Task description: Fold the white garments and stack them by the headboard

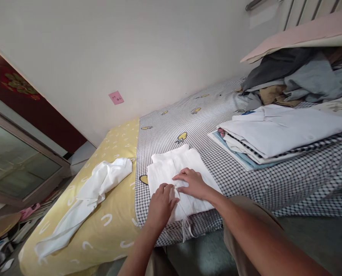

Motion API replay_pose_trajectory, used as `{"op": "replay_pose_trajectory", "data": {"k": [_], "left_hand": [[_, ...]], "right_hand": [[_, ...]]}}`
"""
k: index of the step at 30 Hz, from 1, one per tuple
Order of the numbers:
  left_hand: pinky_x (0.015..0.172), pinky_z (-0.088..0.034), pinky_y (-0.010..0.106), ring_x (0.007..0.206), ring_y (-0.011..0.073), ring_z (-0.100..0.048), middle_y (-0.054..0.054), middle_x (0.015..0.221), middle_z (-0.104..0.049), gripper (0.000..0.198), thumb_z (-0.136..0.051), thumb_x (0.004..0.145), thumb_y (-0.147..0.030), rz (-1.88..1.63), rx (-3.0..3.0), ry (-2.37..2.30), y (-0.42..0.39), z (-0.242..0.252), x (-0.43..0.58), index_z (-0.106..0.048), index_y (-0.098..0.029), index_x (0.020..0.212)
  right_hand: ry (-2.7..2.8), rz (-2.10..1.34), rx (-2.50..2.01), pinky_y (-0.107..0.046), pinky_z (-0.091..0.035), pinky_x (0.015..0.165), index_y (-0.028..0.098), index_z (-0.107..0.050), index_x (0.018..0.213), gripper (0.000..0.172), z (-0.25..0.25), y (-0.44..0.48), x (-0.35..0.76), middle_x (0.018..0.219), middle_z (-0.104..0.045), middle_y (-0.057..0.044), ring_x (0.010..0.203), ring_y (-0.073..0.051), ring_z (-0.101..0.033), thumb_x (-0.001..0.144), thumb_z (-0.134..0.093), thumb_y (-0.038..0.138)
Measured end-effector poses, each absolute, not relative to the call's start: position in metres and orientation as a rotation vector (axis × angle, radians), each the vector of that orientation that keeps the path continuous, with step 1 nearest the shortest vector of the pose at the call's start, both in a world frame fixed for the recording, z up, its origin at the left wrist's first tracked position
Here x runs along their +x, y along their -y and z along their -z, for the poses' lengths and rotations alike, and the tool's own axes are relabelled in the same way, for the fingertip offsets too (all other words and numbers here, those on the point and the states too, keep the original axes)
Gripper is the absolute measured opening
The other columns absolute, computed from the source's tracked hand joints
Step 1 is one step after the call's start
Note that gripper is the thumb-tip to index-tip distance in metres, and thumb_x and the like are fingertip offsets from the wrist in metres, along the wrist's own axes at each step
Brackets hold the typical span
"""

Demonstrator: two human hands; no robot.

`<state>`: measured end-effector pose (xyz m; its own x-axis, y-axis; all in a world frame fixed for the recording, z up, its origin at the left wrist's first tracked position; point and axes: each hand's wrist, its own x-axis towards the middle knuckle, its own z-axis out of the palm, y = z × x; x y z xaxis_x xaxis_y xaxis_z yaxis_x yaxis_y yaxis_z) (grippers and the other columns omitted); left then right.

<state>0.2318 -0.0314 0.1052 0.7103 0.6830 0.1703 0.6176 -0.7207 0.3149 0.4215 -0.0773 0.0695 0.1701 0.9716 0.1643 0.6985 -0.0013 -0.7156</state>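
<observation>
A folded white garment (173,168) lies near the front edge of a bed with a black-and-white checked sheet (211,126). My left hand (161,205) rests on the garment's near part, fingers curled around thin white strings that hang over the bed edge. My right hand (191,183) lies flat on the garment just to the right, fingers stretched out toward the left hand. Both hands touch the cloth and almost meet at the strings.
A crumpled white garment (87,195) lies on the yellow sheet (113,226) at left. A stack of folded clothes (274,134) sits at right, with a loose pile of grey and tan clothes (297,76) behind it. A pink note (116,97) sticks on the wall.
</observation>
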Motion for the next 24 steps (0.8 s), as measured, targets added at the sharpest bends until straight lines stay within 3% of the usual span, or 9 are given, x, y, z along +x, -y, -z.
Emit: {"op": "replay_pose_trajectory", "data": {"k": [2,5,9,18,21,24], "left_hand": [[0.09,-0.049,0.044,0.102,0.0261,-0.064,0.009,0.109,-0.066,0.036,-0.06,0.084,-0.022,-0.555,2.545,-1.169,0.031,-0.093,0.238,-0.056,-0.021,0.12],[0.073,-0.049,0.033,0.073,0.0175,-0.062,-0.001,0.082,-0.061,0.033,-0.052,0.085,-0.021,-0.742,2.096,-1.197,0.031,-0.09,0.242,-0.054,-0.022,0.117],[0.067,-0.046,0.025,0.067,0.0114,-0.057,-0.004,0.078,-0.056,0.03,-0.062,0.081,-0.031,-0.905,1.576,-0.968,0.041,-0.11,0.241,-0.056,-0.021,0.11],[0.074,-0.048,0.025,0.062,0.0076,-0.052,-0.006,0.074,-0.058,0.033,-0.079,0.073,-0.031,-1.118,1.108,-0.772,0.08,-0.153,0.217,-0.062,-0.024,0.101],[0.073,-0.051,0.029,0.056,0.0085,-0.049,-0.006,0.064,-0.054,0.028,-0.08,0.073,-0.032,-1.032,1.061,-0.71,0.102,-0.17,0.203,-0.066,-0.027,0.097],[0.066,-0.052,0.034,0.048,0.0123,-0.047,-0.006,0.049,-0.047,0.02,-0.077,0.076,-0.045,-0.878,1.098,-0.609,0.128,-0.185,0.181,-0.069,-0.031,0.088]], "right_hand": [[1.6,-0.464,-1.785,-0.048,-0.032,0.104,0.04,-0.068,0.123,0.041,-0.068,0.077,0.419,0.124,-0.056,-0.004,0.118,-0.027,-0.05,0.082,-0.073,0.04],[1.601,-0.419,-1.822,-0.047,-0.032,0.102,0.039,-0.069,0.119,0.037,-0.067,0.076,0.415,0.122,-0.056,-0.004,0.116,-0.027,-0.051,0.082,-0.072,0.037],[1.523,-0.36,-1.868,-0.046,-0.03,0.1,0.037,-0.071,0.111,0.027,-0.07,0.075,0.409,0.117,-0.058,-0.004,0.112,-0.025,-0.051,0.085,-0.067,0.03],[1.413,-0.405,-1.889,-0.046,-0.03,0.099,0.034,-0.072,0.103,0.019,-0.071,0.07,0.406,0.112,-0.06,-0.003,0.108,-0.023,-0.053,0.092,-0.057,0.031],[1.388,-0.438,-1.891,-0.046,-0.031,0.099,0.034,-0.071,0.104,0.024,-0.072,0.069,0.407,0.113,-0.062,-0.004,0.11,-0.024,-0.053,0.097,-0.048,0.034],[1.36,-0.494,-1.881,-0.046,-0.032,0.098,0.034,-0.073,0.101,0.034,-0.073,0.068,0.409,0.115,-0.062,-0.003,0.109,-0.024,-0.054,0.101,-0.039,0.039]]}}
